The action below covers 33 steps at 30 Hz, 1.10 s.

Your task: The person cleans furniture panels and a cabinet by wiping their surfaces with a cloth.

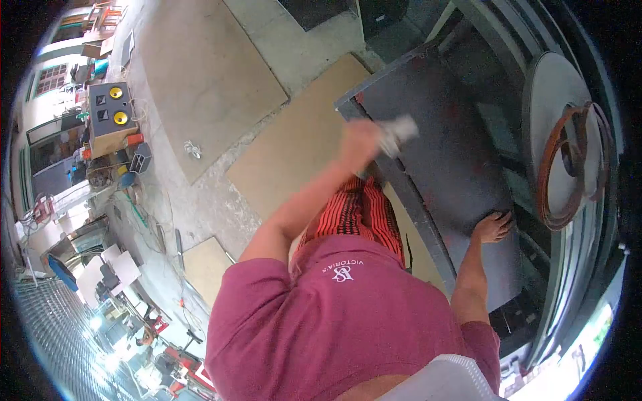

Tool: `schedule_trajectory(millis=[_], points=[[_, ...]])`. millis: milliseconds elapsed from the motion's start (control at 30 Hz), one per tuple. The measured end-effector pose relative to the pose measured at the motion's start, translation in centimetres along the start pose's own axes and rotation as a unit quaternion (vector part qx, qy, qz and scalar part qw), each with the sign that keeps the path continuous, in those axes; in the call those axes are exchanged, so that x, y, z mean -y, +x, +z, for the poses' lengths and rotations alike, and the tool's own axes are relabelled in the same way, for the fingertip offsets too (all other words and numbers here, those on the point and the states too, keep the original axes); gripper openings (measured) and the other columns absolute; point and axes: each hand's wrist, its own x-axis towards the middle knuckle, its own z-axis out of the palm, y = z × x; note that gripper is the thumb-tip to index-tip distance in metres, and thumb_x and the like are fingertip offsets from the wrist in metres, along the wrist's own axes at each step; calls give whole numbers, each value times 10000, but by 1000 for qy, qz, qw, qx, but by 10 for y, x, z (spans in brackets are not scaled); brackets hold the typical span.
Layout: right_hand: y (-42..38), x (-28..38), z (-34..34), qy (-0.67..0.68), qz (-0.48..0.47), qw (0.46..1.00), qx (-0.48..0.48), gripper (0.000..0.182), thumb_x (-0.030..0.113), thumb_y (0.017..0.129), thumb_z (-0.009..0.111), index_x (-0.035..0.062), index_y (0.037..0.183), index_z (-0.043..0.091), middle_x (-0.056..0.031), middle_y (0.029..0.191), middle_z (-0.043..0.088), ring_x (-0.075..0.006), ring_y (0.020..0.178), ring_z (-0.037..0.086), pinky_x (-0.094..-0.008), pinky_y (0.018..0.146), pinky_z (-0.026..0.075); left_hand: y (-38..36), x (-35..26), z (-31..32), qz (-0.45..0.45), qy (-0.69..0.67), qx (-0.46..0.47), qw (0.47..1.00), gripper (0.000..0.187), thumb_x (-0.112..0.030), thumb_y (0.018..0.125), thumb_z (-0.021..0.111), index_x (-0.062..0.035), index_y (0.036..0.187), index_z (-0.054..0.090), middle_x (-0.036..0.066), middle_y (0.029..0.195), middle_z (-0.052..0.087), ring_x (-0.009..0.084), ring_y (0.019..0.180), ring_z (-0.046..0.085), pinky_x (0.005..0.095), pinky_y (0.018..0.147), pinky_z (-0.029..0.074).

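Note:
My left hand (361, 144) is closed around a crumpled whitish cloth (403, 131), both smeared by motion. They are over the near edge of a large dark panel (435, 100), close to its far left corner. Whether the cloth touches the surface is hard to tell. The panel has a raised grey edge and a few reddish marks. On its right part rests my right hand (493, 228), fingers spread and palm down, holding nothing.
Brown boards (207, 80) lie on the concrete floor. To the right, reddish-brown looped bands (558, 170) hang by a pale round disc (545, 87) on a dark frame. A box with yellow cones (110, 110), cables and tools stand along the left.

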Motion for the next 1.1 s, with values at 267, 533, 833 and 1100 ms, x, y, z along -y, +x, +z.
schedule_trajectory(millis=[267,533,833,1100], points=[[-4,0,-4,-56,2,998,-22,429,392,924,343,229,1315,410,-85,1376,357,-334,1250,333,-501,1006,270,30,153,-71,-297,236,-87,921,280,-229,723,612,-57,943,586,142,956,562,317,908,530,431,784,415],[0,-4,-7,-36,-5,998,-46,457,411,936,276,231,1345,370,-102,1394,328,-372,1240,333,-524,990,270,-60,-114,15,-32,-78,297,951,111,-131,794,480,-70,844,557,172,779,579,352,717,581,494,670,437],[-10,-10,2,-39,-38,995,-80,407,367,925,372,218,1300,428,-137,1331,411,-376,1218,369,-524,974,306,-8,-47,-14,-119,-229,56,965,110,-83,786,477,-26,880,492,187,870,506,383,850,518,440,734,433],[-137,169,-129,192,-383,890,157,493,194,772,597,-15,1196,458,-223,1224,461,-384,1170,394,-449,994,296,-35,-38,2,-183,-190,86,961,109,-73,770,489,-13,860,506,190,882,525,374,866,533,452,715,448]])
